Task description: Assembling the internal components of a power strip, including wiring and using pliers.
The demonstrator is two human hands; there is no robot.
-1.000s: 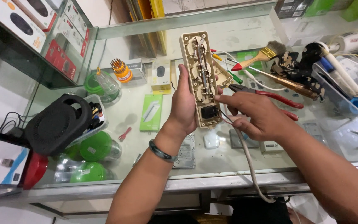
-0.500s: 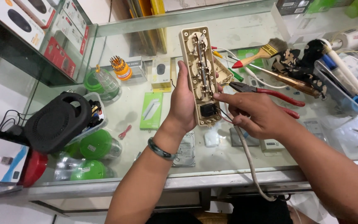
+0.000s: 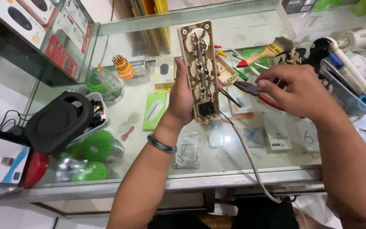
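Here, one opened power strip [image 3: 201, 72], one pliers [image 3: 257, 94].

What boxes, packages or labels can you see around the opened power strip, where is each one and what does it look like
Flat green box: under the glass, left of the left hand; green with a white picture.
White-and-blue box: far left edge; rectangular, small device pictured.
White charger box: under the glass below the right hand; white, dark print.
Small white box: behind the power strip; dark device pictured.
Red boxes: upper-left shelf; slim, stacked.
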